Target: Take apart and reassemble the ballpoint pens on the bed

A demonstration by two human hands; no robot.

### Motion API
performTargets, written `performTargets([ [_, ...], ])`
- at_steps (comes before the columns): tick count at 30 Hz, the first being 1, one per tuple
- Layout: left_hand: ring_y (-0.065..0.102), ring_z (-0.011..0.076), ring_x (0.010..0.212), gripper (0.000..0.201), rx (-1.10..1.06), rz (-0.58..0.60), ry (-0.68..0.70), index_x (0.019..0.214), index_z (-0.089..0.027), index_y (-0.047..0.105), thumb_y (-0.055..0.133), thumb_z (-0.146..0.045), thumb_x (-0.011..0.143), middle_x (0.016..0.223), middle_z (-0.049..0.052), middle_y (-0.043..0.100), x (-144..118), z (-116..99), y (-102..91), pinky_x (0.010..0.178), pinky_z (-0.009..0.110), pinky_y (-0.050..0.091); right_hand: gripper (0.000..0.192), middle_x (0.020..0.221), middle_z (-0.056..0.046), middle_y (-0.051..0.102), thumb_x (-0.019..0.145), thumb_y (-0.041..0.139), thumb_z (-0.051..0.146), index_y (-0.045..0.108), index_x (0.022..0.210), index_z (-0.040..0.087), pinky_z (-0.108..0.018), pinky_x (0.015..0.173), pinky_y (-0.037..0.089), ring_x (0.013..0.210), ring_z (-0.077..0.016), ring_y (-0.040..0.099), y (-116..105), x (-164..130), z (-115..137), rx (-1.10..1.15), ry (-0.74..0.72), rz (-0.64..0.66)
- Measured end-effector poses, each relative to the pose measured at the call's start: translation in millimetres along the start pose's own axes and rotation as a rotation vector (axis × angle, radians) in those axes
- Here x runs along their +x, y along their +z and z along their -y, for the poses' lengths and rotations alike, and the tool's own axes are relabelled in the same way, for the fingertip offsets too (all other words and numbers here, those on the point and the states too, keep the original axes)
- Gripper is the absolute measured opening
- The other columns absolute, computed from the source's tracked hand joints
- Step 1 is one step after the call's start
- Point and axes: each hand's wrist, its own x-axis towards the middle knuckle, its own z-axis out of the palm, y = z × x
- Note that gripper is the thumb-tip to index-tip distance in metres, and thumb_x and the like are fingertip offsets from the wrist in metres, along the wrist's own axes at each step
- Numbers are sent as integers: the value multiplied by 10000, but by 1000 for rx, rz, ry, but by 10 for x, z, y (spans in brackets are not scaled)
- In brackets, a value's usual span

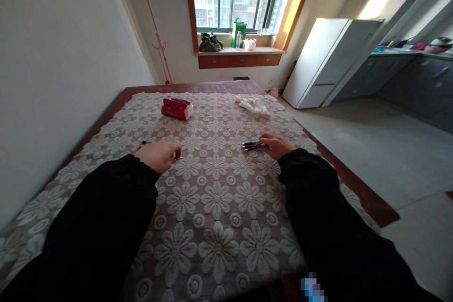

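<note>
Slim black-and-teal pens [248, 144] lay rightward of and nearer you than the glossy red soft pack [174, 108], pinched in your right hand's [276, 144] fingers; your left hand's [158, 155] grip couldn't be told. Likely light, stiff, slippery barrels suited mid-length holding.

Long, loose black sleeves [102, 212].

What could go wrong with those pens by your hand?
The bunched pens at the right hand might slip apart and roll, since they look like loose, thin sticks. Also, the thin tip poking out by the left hand could perhaps snag or mark the flowery tablecloth.
</note>
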Motion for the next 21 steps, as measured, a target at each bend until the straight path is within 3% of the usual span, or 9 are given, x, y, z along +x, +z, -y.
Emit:
performTargets([
  [10, 693, 227, 933, 184, -42, -61, 160, 1022, -256, 683, 564, -230, 885, 1019, 25, 753, -150, -257, -58, 707, 301, 455, 146, 969, -85, 697, 894, 613, 193, 738, 969, 207, -344, 849, 482, 931, -238, 634, 62, 26, 73, -111, 47, 21],
  [14, 692, 211, 894, 245, -150, -119, 295, 1088, -237, 698, 545, -249, 897, 1009, 31, 754, -176, -332, -64, 749, 304, 478, 127, 947, -76, 697, 889, 615, 183, 726, 943, 212, -331, 831, 474, 910, -229, 630, 129, 30, 51, -110, 38, 10],
  [18, 682, 182, 795, 223, -384, -210, 400, 1041, -210, 731, 589, -293, 890, 925, 34, 752, -180, -365, -85, 721, 293, 500, 110, 947, -77, 693, 893, 617, 202, 715, 940, 217, -341, 842, 470, 901, -228, 625, 130, 34, 79, -73, 19, -49],
  [21, 671, 166, 731, 206, -732, -331, 418, 952, -176, 701, 683, -353, 848, 844, 35, 730, -181, -398, -106, 649, 275, 514, 130, 920, -68, 675, 914, 639, 306, 700, 984, 216, -347, 834, 474, 863, -218, 619, 62, 60, 241, 64, 15, -185],
])
